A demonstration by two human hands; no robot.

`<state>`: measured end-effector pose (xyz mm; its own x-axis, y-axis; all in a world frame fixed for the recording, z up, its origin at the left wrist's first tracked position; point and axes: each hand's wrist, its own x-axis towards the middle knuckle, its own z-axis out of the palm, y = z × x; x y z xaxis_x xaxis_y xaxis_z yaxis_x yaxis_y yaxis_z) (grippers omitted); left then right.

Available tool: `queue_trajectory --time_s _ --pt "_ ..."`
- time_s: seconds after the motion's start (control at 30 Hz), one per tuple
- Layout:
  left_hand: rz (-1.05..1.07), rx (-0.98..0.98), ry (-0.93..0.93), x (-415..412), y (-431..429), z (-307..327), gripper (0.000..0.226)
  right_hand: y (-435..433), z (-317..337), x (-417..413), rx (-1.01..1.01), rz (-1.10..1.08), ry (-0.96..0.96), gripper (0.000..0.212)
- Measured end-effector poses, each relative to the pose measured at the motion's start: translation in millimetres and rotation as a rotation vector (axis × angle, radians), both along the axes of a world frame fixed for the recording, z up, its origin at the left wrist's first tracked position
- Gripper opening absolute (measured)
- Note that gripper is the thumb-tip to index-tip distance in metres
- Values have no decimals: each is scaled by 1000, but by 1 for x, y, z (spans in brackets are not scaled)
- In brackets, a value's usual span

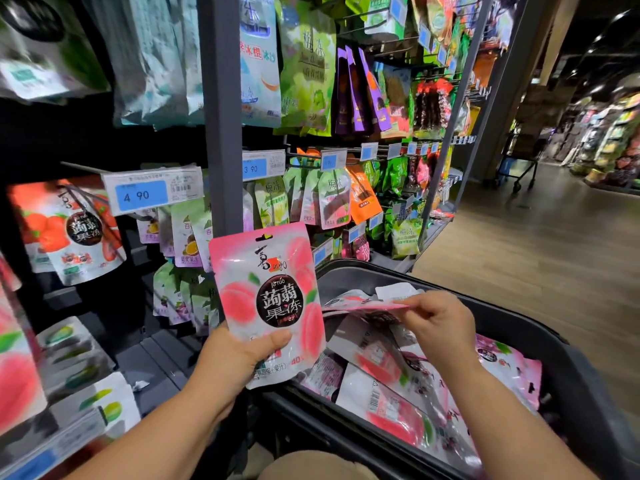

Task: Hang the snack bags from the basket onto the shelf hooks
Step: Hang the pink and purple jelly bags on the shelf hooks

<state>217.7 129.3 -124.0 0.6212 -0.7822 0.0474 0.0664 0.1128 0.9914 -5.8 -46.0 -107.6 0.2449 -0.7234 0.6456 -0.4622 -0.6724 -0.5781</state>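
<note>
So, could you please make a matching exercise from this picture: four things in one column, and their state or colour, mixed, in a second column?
Column one
1. left hand
2. right hand
3. price tag reading 4 90
4. basket

Column two
A. contains many pink bags
B. holds the peach bag upright
C. blue and white, with a barcode
D. pinches the edge of a flat bag with its fingers, over the basket

Pairs: 1-B, 2-D, 3-C, 4-A

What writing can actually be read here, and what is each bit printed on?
"4 90": left price tag.
"3 90": middle price tag.
"蒟蒻果冻": pink bag in the left hand.
"梅冻": green bag hanging up top.
Other tags and small print: too blurred to read.
</note>
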Motion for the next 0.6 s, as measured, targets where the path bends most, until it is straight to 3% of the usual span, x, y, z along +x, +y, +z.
queue_trajectory --time_s 0.03,0.1,0.3,0.4,0.47,0.6 --pt "-7 2 -12 0 0 -1 49 0 1 0 -113 -1 -28 23" --pt "-12 0 -19 0 0 -1 46 2 5 1 -128 11 -147 17" --pt "9 -5 -9 -1 -2 -2 49 5 11 -9 417 173 -582 37" --pt "12 12 -19 0 -3 -2 53 6 17 -11 450 219 -784 13" --pt "12 21 -40 0 -4 -1 54 6 16 -11 489 257 -818 7" --pt "8 24 -50 -1 -5 -2 48 8 5 -2 602 354 -759 46"
